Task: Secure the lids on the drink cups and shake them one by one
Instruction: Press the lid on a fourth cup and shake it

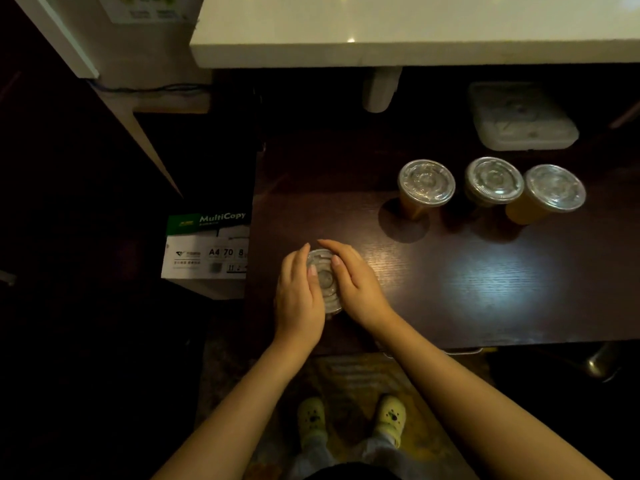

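Observation:
A clear-lidded drink cup [325, 280] stands near the front left corner of the dark wooden table [467, 289]. My left hand [299, 292] lies on its left side and my right hand [356, 282] on its right, both thumbs resting on the clear lid. The cup's body is hidden under my hands. Three more cups of amber drink with clear lids on top stand at the back right: one [426, 183] apart on the left, two [494, 181] [554, 188] touching each other.
A white foam container [523, 119] sits at the table's far right. A white counter [415, 32] overhangs the back. A MultiCopy paper box [207, 251] stands on the floor left of the table. The table's front edge runs just below my wrists.

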A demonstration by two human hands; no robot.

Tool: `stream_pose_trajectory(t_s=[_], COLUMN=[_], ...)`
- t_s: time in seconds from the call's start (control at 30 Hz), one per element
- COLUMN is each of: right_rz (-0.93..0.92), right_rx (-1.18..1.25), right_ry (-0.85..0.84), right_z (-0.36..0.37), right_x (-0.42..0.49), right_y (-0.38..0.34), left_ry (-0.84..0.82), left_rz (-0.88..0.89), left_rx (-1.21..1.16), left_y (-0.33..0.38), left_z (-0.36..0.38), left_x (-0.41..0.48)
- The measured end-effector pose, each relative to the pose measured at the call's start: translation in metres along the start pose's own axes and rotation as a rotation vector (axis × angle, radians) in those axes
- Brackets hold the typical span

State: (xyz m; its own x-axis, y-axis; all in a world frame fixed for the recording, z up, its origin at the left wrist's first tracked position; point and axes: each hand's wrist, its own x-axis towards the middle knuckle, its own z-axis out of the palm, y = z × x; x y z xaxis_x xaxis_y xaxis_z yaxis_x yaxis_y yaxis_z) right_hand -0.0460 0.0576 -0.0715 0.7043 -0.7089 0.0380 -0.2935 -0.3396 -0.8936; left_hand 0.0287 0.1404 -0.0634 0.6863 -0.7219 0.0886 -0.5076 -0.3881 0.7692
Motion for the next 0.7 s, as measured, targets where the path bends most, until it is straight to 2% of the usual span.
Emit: stream_pose_trajectory(t_s=[0.27, 0.43, 0.57, 0.7], right_rz=[0.141, 0.208, 0.219, 0.276], right_rx=[0.088, 0.088, 0.166, 0.150], right_ry=[0.069, 0.103, 0.124, 0.218], right_z=[0.000, 0.004, 0.025, 0.025], right_x=[-0.013, -0.029, -0.053, -0.057], right_y=[-0.011, -0.015, -0.018, -0.022], left_ry=[-0.116, -0.170, -0.134, -0.036], left_rz=[0.079, 0.088, 0.035, 0.018], left_rx=[-0.085, 0.062, 0.189, 0.138], left_y=[-0.009, -0.013, -0.015, -0.016], left_z=[-0.007, -0.013, -0.024, -0.034], left_x=[0.025, 0.056, 0.089, 0.083])
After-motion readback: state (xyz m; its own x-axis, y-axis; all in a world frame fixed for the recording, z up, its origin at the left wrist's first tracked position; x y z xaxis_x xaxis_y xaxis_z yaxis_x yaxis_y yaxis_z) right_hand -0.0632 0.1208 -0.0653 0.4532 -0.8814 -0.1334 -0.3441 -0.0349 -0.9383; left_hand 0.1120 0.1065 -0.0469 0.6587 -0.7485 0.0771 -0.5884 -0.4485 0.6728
